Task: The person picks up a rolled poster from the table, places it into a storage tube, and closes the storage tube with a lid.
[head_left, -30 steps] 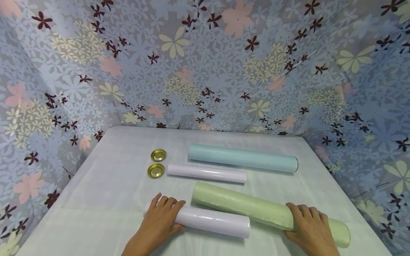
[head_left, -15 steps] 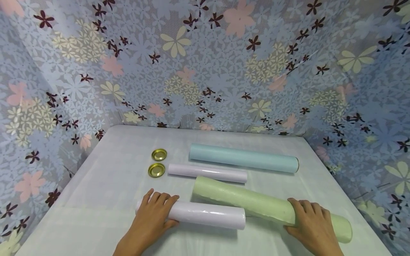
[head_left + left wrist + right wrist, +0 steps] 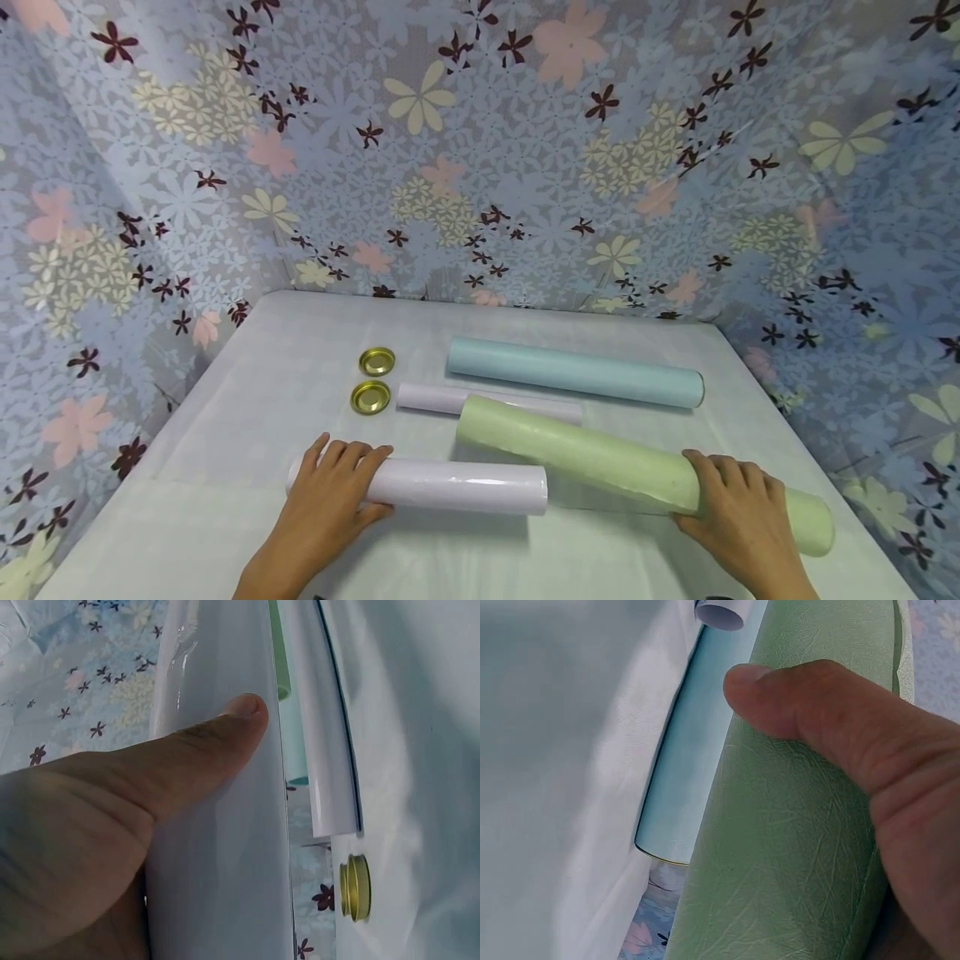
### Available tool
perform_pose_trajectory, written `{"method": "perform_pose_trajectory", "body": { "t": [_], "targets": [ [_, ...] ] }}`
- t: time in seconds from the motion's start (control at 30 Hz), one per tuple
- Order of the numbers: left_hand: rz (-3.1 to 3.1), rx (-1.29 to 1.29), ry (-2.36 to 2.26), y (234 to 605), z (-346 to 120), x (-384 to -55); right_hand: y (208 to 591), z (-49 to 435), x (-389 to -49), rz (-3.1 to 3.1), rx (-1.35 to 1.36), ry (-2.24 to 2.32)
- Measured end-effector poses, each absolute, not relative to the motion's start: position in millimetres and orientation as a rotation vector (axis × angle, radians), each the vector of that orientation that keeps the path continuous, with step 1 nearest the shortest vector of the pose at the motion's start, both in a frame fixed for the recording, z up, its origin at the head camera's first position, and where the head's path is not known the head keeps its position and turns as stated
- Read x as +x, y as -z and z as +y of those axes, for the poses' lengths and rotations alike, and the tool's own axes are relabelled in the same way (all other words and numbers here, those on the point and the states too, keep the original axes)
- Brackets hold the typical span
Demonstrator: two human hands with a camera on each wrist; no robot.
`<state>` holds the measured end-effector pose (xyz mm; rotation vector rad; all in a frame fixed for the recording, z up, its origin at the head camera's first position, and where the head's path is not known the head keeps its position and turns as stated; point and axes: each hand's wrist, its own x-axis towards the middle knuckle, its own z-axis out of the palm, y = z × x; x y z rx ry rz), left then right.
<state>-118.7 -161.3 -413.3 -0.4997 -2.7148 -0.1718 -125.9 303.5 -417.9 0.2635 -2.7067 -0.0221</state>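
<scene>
My left hand grips the left part of a glossy white roll, its thumb lying across the surface in the left wrist view. A shadow falls on the cloth below that roll. On the right, my right hand holds a thicker, creased pale green roll near its right end. The thumb lies over the green surface in the right wrist view. The green roll slants, its left end overlapping a thinner white roll in the head view. My palms hide the gripped stretches.
A light blue roll lies toward the back of the white-covered table. Two gold round lids, a far lid and a near lid, sit left of the rolls. A flowered curtain hangs behind and at the sides.
My left hand has carried the glossy white roll leftward and a little up. The green roll's left end has risen and now covers part of the thin white roll. Both grips stay the same.
</scene>
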Motion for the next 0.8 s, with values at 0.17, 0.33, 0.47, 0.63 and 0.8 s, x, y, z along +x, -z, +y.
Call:
{"method": "perform_pose_trajectory", "body": {
  "t": [0.17, 0.33, 0.47, 0.63, 0.8],
  "targets": [
    [-2.71, -0.493, 0.159, 410.4, -167.5, -117.2, 414.8, 303.8, -128.9, -2.699, 0.257, 0.017],
    [-2.719, -0.48, 0.149, 407.9, -172.6, -116.7, 412.8, 303.0, -131.8, -2.696, 0.257, 0.034],
    [-2.75, -0.46, 0.166, 405.6, -176.2, -116.1, 411.1, 303.6, -133.2, -2.701, 0.249, 0.047],
    [-2.757, -0.454, 0.177, 402.9, -181.7, -115.9, 410.2, 304.8, -133.7, -2.71, 0.227, 0.048],
    [-2.747, -0.463, 0.17, 400.9, -186.5, -115.8, 409.2, 305.9, -134.0, -2.709, 0.219, 0.045]
  ]
}}
